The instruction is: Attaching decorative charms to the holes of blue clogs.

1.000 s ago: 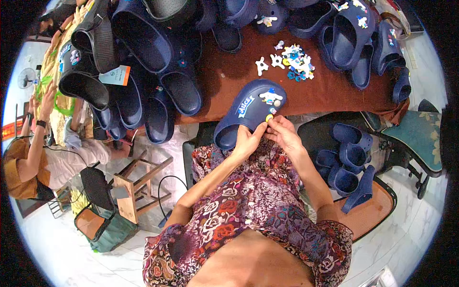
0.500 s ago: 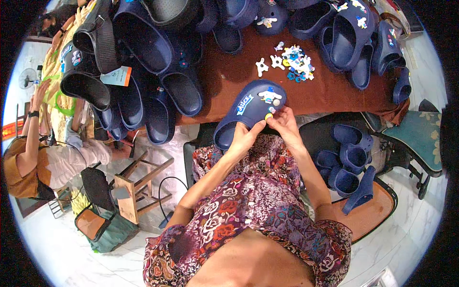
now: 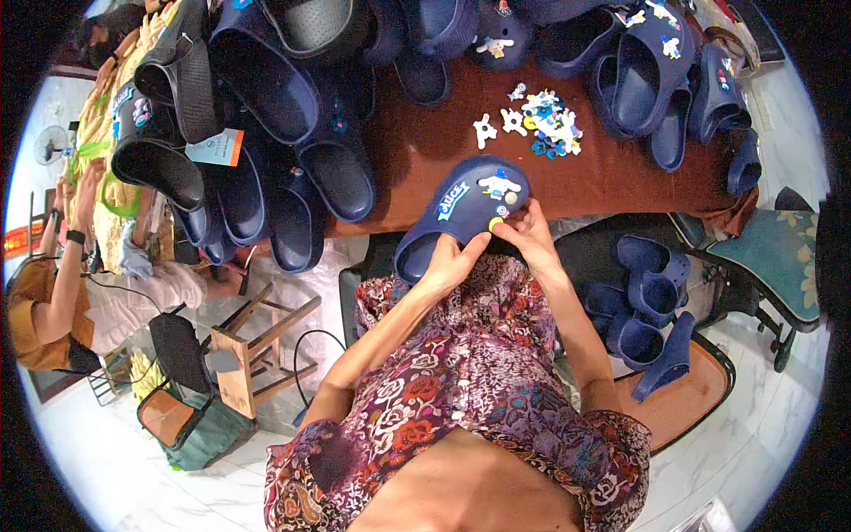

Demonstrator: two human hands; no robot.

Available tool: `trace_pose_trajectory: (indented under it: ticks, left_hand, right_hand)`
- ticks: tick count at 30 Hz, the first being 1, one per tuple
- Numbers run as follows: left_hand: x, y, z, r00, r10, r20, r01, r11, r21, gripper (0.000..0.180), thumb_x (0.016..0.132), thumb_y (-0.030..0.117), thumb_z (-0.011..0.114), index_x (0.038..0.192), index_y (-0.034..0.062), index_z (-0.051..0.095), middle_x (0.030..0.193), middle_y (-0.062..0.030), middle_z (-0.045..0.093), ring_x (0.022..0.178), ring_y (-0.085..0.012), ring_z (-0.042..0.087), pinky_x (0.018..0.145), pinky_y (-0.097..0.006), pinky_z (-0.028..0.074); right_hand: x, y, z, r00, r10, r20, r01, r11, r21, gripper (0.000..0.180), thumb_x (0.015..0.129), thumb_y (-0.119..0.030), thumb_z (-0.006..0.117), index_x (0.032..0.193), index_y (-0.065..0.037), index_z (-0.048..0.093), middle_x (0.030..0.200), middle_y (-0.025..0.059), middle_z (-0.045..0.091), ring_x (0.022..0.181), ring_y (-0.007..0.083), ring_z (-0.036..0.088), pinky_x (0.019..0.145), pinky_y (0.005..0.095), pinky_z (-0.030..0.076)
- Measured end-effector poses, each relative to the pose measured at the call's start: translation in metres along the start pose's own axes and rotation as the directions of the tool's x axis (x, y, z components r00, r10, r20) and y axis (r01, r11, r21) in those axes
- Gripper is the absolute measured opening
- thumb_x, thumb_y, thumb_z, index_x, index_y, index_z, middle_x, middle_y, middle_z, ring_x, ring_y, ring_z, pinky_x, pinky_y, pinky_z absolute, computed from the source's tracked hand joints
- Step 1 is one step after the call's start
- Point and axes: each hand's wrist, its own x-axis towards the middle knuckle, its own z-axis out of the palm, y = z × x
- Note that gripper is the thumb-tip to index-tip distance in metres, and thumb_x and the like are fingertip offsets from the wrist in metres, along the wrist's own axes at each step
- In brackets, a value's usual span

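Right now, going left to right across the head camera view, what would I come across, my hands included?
Fan → wooden stool → your left hand, holding a blue shoe → your right hand, touching that same shoe → group of blue shoes → teal chair seat.

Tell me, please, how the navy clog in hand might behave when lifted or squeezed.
The navy clog is probably light for its size, as its moulded body looks foam-like. Its opening stands rounded where the left hand grips, so it likely flexes, not flops.
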Motion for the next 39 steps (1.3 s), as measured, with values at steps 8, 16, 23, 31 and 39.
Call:
trace_pose_trajectory:
  ticks: [8, 16, 23, 31, 39]
  left_hand:
    - [-0.004, -0.005, 0.001, 0.997, -0.063, -0.035, 0.06, 0.994, -0.088, 0.043, 0.091, 0.012, 0.067, 0.128, -0.0028, 0.053, 0.123, -0.0083, 0.061, 0.113, -0.0167, 0.055, 0.1, -0.031, 0.041]
    - [-0.008, 0.01, -0.014, 0.994, -0.108, 0.022, 0.11, 0.991, -0.079, 0.036, 0.086, 0.016, 0.067, 0.115, -0.0048, 0.061, 0.112, -0.0051, 0.065, 0.103, -0.0129, 0.056, 0.093, -0.029, 0.042]
    - [-0.005, 0.01, -0.017, 0.998, -0.047, 0.03, 0.051, 0.985, -0.167, 0.053, 0.088, 0.013, 0.065, 0.132, -0.0095, 0.047, 0.133, -0.0118, 0.055, 0.122, -0.0198, 0.049, 0.107, -0.032, 0.032]
    - [-0.008, 0.012, -0.013, 1.0, 0.003, -0.01, -0.005, 0.989, -0.148, 0.049, 0.083, 0.01, 0.068, 0.125, -0.0093, 0.053, 0.125, -0.0098, 0.059, 0.113, -0.0167, 0.053, 0.1, -0.03, 0.037]
    - [-0.003, -0.001, -0.011, 0.99, -0.098, -0.098, 0.085, 0.988, -0.131, 0.043, 0.079, 0.01, 0.07, 0.118, -0.0053, 0.059, 0.117, -0.0068, 0.062, 0.107, -0.0152, 0.054, 0.098, -0.03, 0.038]
  right_hand:
    - [-0.004, -0.012, -0.008, 0.997, 0.001, 0.08, 0.02, 0.966, -0.256, 0.07, 0.076, -0.015, 0.083, 0.132, -0.003, 0.042, 0.115, 0.0106, 0.061, 0.103, 0.0195, 0.06, 0.085, 0.0343, 0.054]
    - [0.003, -0.01, -0.016, 0.998, -0.016, 0.054, 0.033, 0.947, -0.319, 0.059, 0.086, -0.018, 0.074, 0.133, 0.0, 0.044, 0.11, 0.0092, 0.061, 0.092, 0.016, 0.061, 0.078, 0.0303, 0.052]
    - [0.028, -0.041, -0.042, 0.838, -0.542, -0.069, 0.274, 0.526, -0.805, 0.028, 0.093, -0.011, 0.057, 0.121, -0.006, 0.058, 0.101, 0.0138, 0.06, 0.083, 0.023, 0.064, 0.074, 0.0361, 0.051]
    - [0.063, -0.047, -0.058, 0.81, -0.586, -0.016, 0.189, 0.287, -0.939, 0.026, 0.092, -0.016, 0.06, 0.117, -0.011, 0.061, 0.105, 0.0134, 0.056, 0.083, 0.0323, 0.063, 0.073, 0.0446, 0.05]
    - [0.062, -0.039, -0.059, 0.733, -0.68, -0.025, 0.235, 0.287, -0.929, 0.013, 0.092, -0.016, 0.06, 0.1, -0.006, 0.064, 0.098, 0.0123, 0.058, 0.085, 0.0335, 0.062, 0.073, 0.0419, 0.05]
